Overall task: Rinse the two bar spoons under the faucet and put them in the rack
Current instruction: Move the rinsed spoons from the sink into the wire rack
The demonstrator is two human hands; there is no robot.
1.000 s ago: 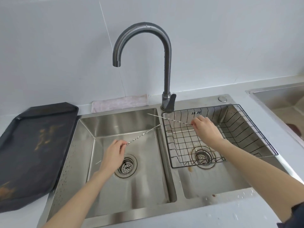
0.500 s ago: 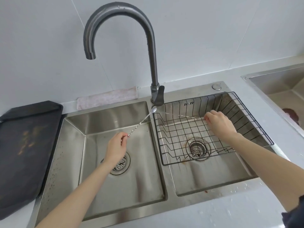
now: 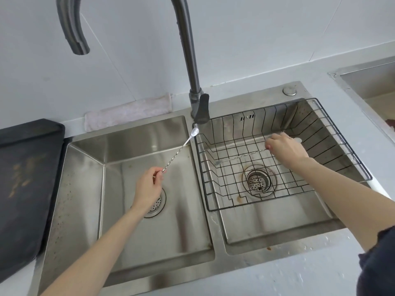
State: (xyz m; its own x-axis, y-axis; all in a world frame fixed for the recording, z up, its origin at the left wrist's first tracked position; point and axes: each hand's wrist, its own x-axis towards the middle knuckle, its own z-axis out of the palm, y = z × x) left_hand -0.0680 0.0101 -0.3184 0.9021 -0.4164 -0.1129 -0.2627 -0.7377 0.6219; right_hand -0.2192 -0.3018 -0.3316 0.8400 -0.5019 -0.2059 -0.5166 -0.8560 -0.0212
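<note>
- The thin silver bar spoon with a twisted stem (image 3: 180, 149) in my left hand (image 3: 148, 186) slants up and to the right over the left basin of the stainless steel double sink (image 3: 136, 248); its small bowl reaches the divider, just below the base of the dark grey gooseneck faucet (image 3: 188, 60).
- The second silver bar spoon, also twisted along its stem (image 3: 241, 155), lies nearly level inside the black wire rack (image 3: 350, 154) that sits in the right basin, its forked end pointing left, low over the rack's grid floor. I cannot tell whether it touches the wires.
- My left hand hovers above the left drain, forearm stretched forward, thumb and forefinger pinching the lower end of the first spoon's stem, the other fingers curled in.
- My right hand (image 3: 286, 150) reaches into the rack from the right, knuckles up, wrist bent down, fingers closed together around the right end of the second spoon.
- A pale folded cloth (image 3: 128, 114) lies behind the left basin, and a dark flat tray (image 3: 23, 178) rests on the desk at the left.
</note>
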